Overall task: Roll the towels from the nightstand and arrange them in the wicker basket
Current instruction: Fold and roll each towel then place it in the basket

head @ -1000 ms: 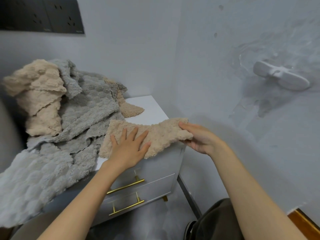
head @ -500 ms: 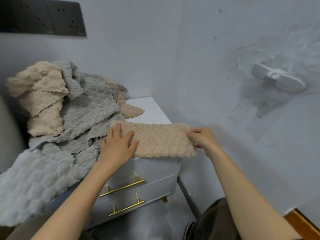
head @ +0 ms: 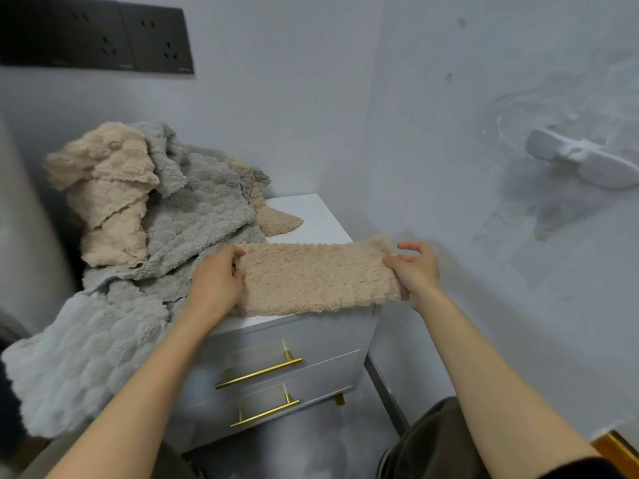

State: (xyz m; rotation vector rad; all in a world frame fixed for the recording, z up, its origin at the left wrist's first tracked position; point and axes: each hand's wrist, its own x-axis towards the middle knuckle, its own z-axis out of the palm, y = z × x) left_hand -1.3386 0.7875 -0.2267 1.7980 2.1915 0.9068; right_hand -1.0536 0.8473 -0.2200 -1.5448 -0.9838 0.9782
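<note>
so the person's got one beige towel (head: 318, 278) folded into a long strip, lying across the front edge of the white nightstand (head: 311, 216), with its right end poking a bit past the corner. left hand (head: 218, 278) has its fingers curled over the strip's left end, gripping it. right hand (head: 415, 271) is at the other end with the thumb against the fabric and the fingers lifted and loosely bent. honestly can't tell if that one's actually pinching the towel or just resting there.

my read: the folding part is done and the rolling is about to start, nothing's rolled yet. next move probably means tucking one short end over tight and rolling along the strip while the other hand keeps it flat and straight, since this fluffy stuff looks like it'd spring loose.

the towel pile (head: 193, 216), grey and beige, is heaped on the left side waiting. no wicker basket in view from here.
</note>
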